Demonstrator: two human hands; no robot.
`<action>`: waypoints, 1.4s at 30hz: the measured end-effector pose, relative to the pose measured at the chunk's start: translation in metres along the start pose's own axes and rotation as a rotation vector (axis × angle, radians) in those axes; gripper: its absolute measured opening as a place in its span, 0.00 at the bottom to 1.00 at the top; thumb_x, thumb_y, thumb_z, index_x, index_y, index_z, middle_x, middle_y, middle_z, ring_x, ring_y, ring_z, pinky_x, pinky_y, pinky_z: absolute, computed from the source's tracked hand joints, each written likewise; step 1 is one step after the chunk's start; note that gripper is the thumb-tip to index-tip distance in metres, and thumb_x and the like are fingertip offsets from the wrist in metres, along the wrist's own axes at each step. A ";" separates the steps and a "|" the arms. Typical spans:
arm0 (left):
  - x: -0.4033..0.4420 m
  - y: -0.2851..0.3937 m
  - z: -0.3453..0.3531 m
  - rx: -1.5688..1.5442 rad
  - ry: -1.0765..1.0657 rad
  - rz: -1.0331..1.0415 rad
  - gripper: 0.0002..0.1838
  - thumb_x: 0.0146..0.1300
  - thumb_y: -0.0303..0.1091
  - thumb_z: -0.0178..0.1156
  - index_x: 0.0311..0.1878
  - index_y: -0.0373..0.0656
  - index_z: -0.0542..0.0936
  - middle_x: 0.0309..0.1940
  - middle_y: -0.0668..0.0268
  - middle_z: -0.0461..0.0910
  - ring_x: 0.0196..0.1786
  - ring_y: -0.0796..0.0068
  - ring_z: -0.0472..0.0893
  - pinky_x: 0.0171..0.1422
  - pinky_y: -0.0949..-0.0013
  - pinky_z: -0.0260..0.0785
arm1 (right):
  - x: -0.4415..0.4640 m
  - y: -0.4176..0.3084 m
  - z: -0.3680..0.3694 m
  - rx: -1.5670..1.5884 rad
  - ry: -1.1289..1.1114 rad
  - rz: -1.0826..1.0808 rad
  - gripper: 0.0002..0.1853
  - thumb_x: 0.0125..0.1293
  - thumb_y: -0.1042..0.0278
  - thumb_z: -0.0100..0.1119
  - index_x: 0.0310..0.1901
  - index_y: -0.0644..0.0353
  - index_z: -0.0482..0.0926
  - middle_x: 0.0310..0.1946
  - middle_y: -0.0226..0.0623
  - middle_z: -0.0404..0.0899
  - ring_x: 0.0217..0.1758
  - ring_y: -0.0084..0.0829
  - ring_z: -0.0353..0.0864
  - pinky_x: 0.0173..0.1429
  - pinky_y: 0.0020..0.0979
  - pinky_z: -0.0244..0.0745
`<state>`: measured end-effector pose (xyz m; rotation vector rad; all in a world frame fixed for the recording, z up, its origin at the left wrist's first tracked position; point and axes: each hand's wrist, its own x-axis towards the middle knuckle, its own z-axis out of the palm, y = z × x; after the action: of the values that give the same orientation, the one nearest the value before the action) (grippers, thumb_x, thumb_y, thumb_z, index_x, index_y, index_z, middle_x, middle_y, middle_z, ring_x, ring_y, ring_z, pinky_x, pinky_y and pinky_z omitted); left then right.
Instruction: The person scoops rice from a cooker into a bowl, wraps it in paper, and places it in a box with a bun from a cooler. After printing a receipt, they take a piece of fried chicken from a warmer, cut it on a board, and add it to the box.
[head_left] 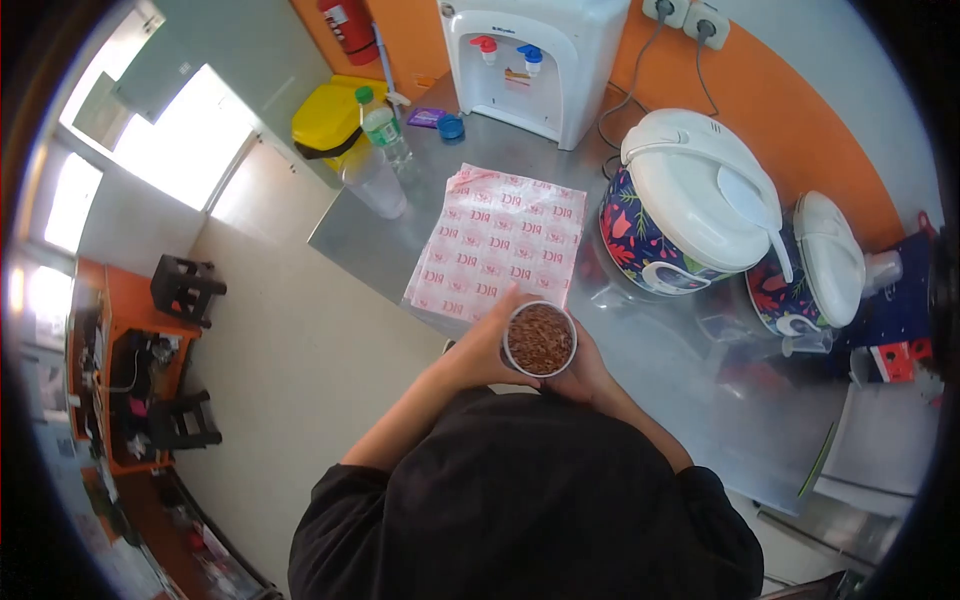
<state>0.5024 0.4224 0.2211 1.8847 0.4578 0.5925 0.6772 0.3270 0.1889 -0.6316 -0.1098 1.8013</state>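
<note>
A clear plastic cup [540,376] filled with reddish-brown rice-like grains [541,338] is close to my body, its round mouth facing up at me. My left hand [482,348] is closed around the cup's left side. On the other side, my right hand [587,370] also grips the cup, with its fingers partly hidden beneath and behind it. Just beyond the cup, a stack of pink-printed paper sheets [505,240] lies on the steel counter [660,380].
Two floral rice cookers [690,190] [815,265] stand to the right. A white water dispenser [535,70] is at the back. Far left on the counter are a plastic bottle [385,128] and a clear cup [375,185], near a yellow bin [328,120].
</note>
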 end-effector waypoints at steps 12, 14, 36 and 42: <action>0.045 -0.137 -0.153 0.852 -0.161 -0.045 0.32 0.62 0.45 0.61 0.69 0.46 0.69 0.72 0.65 0.61 0.77 0.55 0.56 0.76 0.34 0.45 | 0.100 -0.027 0.029 -0.672 0.533 -0.876 0.27 0.64 0.56 0.61 0.63 0.55 0.71 0.63 0.44 0.72 0.68 0.48 0.69 0.70 0.50 0.66; 0.047 -0.141 -0.156 0.827 -0.177 -0.019 0.31 0.61 0.45 0.62 0.67 0.46 0.70 0.71 0.64 0.62 0.76 0.53 0.56 0.75 0.33 0.44 | 0.130 -0.030 0.028 -1.409 0.651 -1.078 0.30 0.58 0.61 0.68 0.63 0.56 0.71 0.64 0.45 0.70 0.70 0.50 0.66 0.70 0.51 0.65; 0.128 -0.114 -0.111 0.691 -0.471 0.255 0.49 0.41 0.45 0.77 0.70 0.55 0.66 0.67 0.61 0.69 0.65 0.56 0.71 0.67 0.51 0.64 | 0.067 0.090 0.037 -1.972 0.803 -0.654 0.31 0.55 0.60 0.68 0.62 0.53 0.74 0.65 0.40 0.69 0.71 0.47 0.64 0.74 0.50 0.58; 0.126 -0.098 -0.147 0.509 -0.392 0.229 0.48 0.39 0.39 0.79 0.68 0.51 0.67 0.65 0.59 0.71 0.65 0.56 0.71 0.67 0.53 0.64 | 0.062 0.086 0.033 -2.026 0.760 -0.665 0.28 0.54 0.58 0.69 0.59 0.51 0.76 0.64 0.37 0.69 0.71 0.44 0.65 0.72 0.48 0.61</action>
<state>0.5125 0.6382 0.2001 2.4953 0.1387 0.2466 0.5752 0.3633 0.1617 -2.1927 -1.4736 0.1467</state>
